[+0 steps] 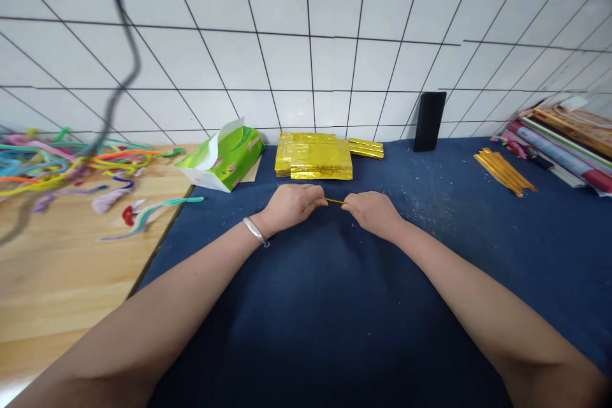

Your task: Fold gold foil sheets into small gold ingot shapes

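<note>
Between my two hands runs a thin gold foil strip [335, 201], seen nearly edge-on. My left hand [297, 203], with a silver bangle [255, 231] on its wrist, pinches the strip's left end. The right end is pinched in the fingers of my right hand [373, 211]. Both hands are closed and held over the dark blue cloth [325, 306]. Just beyond them lies a stack of gold foil sheets [318, 156], and a few folded gold strips [367, 148] lie against its right side. My fingers hide the ends of the held strip.
Left of the stack is an open green packet [232, 156]. Colourful fuzzy craft stems [71, 162] spread over the wooden tabletop [62, 293]. A black phone-like slab [429, 121] leans on the tiled wall. Flat gold strips [505, 171] and piled books [564, 146] lie at right. A dark cable [125, 80] hangs close.
</note>
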Tool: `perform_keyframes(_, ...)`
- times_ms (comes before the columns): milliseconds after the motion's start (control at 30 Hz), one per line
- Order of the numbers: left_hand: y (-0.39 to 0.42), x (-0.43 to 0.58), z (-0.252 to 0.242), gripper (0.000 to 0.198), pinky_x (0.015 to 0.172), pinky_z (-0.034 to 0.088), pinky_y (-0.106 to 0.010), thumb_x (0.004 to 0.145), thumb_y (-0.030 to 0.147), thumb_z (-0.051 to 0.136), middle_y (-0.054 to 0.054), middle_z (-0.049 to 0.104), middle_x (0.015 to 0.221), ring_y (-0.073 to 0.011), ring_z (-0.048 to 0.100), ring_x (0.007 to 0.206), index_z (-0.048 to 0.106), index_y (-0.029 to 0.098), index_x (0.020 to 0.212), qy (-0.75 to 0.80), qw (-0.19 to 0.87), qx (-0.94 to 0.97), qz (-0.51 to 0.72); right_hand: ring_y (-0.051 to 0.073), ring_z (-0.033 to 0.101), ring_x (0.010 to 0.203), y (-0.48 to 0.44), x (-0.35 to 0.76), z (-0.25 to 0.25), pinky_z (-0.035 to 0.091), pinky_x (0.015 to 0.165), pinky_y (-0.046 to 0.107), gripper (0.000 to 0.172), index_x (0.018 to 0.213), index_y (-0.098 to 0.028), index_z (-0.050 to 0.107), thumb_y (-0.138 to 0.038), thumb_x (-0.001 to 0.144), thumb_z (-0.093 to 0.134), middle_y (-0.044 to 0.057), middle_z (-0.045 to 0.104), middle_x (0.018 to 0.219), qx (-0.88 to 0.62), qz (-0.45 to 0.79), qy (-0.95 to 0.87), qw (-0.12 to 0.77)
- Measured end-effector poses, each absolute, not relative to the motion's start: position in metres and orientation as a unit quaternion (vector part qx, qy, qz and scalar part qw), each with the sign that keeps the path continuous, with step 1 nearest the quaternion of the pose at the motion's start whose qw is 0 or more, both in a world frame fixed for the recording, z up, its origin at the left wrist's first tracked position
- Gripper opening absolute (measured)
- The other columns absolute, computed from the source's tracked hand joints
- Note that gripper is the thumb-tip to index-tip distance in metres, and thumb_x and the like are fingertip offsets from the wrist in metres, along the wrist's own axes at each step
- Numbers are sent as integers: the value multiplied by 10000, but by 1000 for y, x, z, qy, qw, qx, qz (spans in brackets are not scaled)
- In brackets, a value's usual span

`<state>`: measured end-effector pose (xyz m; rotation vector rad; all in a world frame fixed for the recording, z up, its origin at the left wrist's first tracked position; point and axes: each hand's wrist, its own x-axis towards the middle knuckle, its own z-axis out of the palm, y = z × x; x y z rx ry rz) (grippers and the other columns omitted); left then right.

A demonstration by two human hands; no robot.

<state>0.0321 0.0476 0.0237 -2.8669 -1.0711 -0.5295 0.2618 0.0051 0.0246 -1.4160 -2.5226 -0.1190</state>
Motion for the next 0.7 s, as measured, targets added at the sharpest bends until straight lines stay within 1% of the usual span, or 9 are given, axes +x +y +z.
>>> perform_keyframes(67, 50, 30, 24, 337, 585, 345, -236, 930, 435, 359, -25, 609, 724, -144, 575, 678, 556, 176, 843, -346, 23, -923, -167, 158, 571, 645, 6, 263, 25, 301, 573, 263, 360, 807, -201, 600, -443, 928, 362, 40, 649, 720, -504, -35, -854, 127)
perform_keyframes(100, 51, 28, 24, 341, 581, 340, -234, 928, 441, 360, -23, 601, 721, -140, 566, 671, 552, 176, 831, -344, 21, -924, -165, 158, 575, 661, 6, 264, 25, 310, 579, 259, 360, 802, -201, 600, -440, 929, 361, 38, 648, 729, -500, -25, -855, 133)
perform_keyframes(233, 60, 22, 20, 332, 612, 360, -225, 930, 428, 358, -13, 577, 732, -132, 554, 693, 539, 177, 809, -319, -25, -933, -164, 154, 588, 790, 10, 268, 22, 364, 676, 252, 240, 868, -205, 607, -270, 928, 384, 25, 656, 814, -437, 43, -885, 155)
perform_keyframes(333, 67, 18, 16, 305, 654, 382, -227, 933, 403, 359, -9, 564, 738, -132, 548, 719, 536, 179, 824, -308, -71, -933, -175, 147, 595, 810, 10, 269, 22, 368, 680, 248, 217, 965, -210, 600, -201, 914, 389, 16, 664, 844, -441, 57, -883, 150)
perform_keyframes(400, 69, 17, 16, 308, 649, 380, -225, 932, 400, 360, -3, 545, 722, -125, 528, 695, 530, 177, 804, -306, -94, -930, -179, 146, 598, 780, 10, 269, 22, 350, 637, 249, 206, 979, -215, 594, -243, 921, 399, 17, 668, 852, -474, 29, -869, 140)
perform_keyframes(467, 69, 17, 18, 325, 632, 371, -223, 929, 403, 362, 5, 521, 695, -115, 504, 659, 518, 172, 763, -305, -112, -928, -180, 146, 595, 727, 9, 269, 23, 312, 581, 254, 220, 939, -218, 595, -319, 928, 401, 17, 671, 840, -507, -6, -851, 134)
perform_keyframes(567, 68, 16, 21, 342, 603, 354, -218, 922, 413, 376, 19, 488, 651, -103, 472, 613, 495, 169, 715, -309, -133, -924, -180, 142, 571, 629, 9, 270, 23, 235, 521, 264, 335, 831, -209, 591, -453, 922, 380, 10, 662, 760, -538, -42, -832, 130)
perform_keyframes(633, 68, 15, 22, 352, 584, 341, -214, 920, 419, 379, 29, 464, 624, -96, 452, 588, 480, 169, 694, -314, -138, -921, -184, 135, 544, 577, 10, 271, 22, 197, 506, 266, 427, 752, -202, 577, -535, 905, 358, 6, 642, 700, -550, -55, -823, 133)
perform_keyframes(700, 69, 14, 21, 364, 571, 330, -210, 921, 422, 375, 33, 445, 607, -91, 440, 572, 469, 167, 678, -316, -134, -921, -185, 129, 526, 553, 12, 272, 20, 177, 502, 265, 484, 700, -197, 563, -577, 894, 335, 3, 624, 661, -554, -60, -819, 138)
